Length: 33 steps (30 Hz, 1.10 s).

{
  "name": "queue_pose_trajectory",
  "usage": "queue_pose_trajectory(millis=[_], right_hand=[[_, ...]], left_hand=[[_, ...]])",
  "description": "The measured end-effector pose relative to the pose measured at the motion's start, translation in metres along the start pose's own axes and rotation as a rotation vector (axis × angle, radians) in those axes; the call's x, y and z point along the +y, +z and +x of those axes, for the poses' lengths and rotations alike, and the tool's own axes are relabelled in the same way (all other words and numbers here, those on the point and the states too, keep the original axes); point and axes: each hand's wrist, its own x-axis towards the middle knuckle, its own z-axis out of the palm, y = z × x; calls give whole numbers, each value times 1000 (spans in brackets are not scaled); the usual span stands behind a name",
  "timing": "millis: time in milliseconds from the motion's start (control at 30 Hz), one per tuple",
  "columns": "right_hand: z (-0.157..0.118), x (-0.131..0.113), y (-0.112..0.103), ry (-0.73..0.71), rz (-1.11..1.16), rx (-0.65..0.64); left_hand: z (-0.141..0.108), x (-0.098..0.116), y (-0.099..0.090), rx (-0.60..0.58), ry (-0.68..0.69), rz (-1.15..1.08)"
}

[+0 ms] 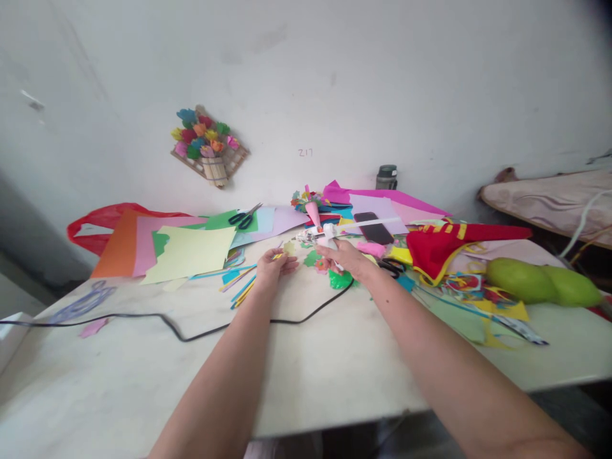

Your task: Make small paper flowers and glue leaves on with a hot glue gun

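My right hand (342, 255) is wrapped round the handle of a white glue gun (328, 232), its nozzle toward the left. A long white glue stick (366, 223) sticks out behind it to the right. Pinched in my left hand (275, 264) is a small pale yellow paper flower (289, 248), apart from the nozzle. Under and beside my right hand lie a green paper flower (312, 258) and a shiny green bundle (339, 278). Paper strips (243, 293) in blue, yellow and purple rest just left of my left hand.
A black cord (184, 336) crosses the table. Coloured sheets (189, 255) and scissors (245, 218) lie at the back left. Toward the right are a phone (373, 228), a red cloth (435, 252) and green fruit (516, 280). A bottle (386, 178) stands by the wall.
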Motion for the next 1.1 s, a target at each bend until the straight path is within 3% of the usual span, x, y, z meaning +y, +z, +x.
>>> queue_pose_trajectory(millis=[167, 333, 700, 1100], right_hand=[[4, 3, 3, -11, 90, 109], [5, 4, 5, -14, 128, 139], [7, 8, 4, -36, 82, 96], [-2, 0, 3, -29, -44, -65]], left_hand=[[0, 2, 3, 63, 105, 95], [2, 3, 5, 18, 247, 29], [5, -1, 2, 60, 209, -48], [0, 1, 0, 31, 102, -88]])
